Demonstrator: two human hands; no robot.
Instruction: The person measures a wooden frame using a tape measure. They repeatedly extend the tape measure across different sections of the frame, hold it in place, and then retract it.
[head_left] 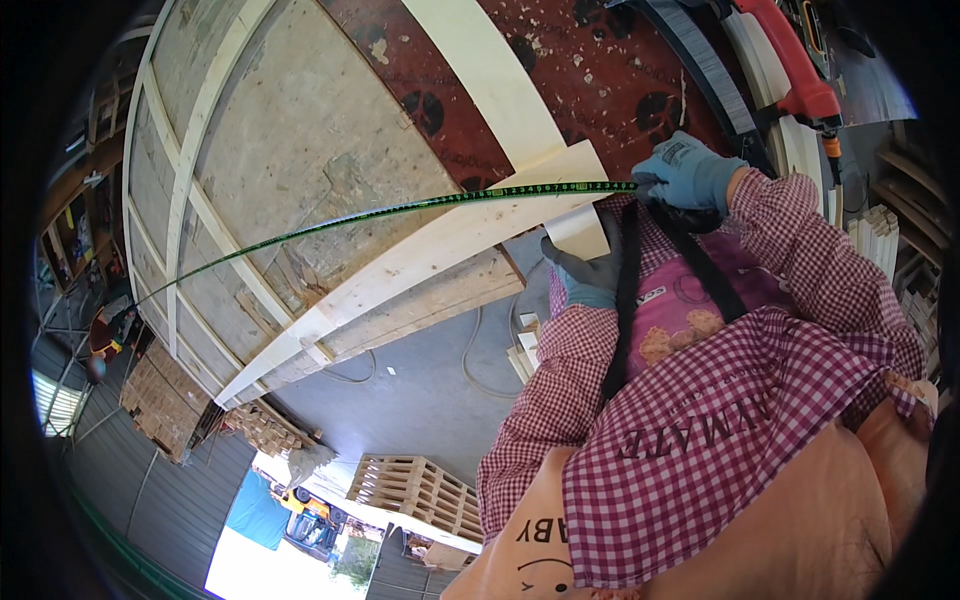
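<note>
My right hand [692, 172], in a blue glove with a grey palm, is closed on a tape measure whose dark case is mostly hidden below the fingers. Its black-and-green blade [400, 208] runs out leftward in a long bow over a wooden frame, towards a person [108, 330] at the far left. Along the frame's near edge lies a long pale board [450, 228]. My left hand [585, 275], gloved alike, is closed around a short pale wood piece [580, 234] by that board's right end, close to my apron.
A red nail gun [805, 95] lies at the upper right beside a dark curved strip [700, 65]. Red printed plywood [560, 60] and a worn panel [320, 120] lie within the frame. Stacked wood stands right, a slatted pallet [418, 490] below, and a hose [475, 350] on the floor.
</note>
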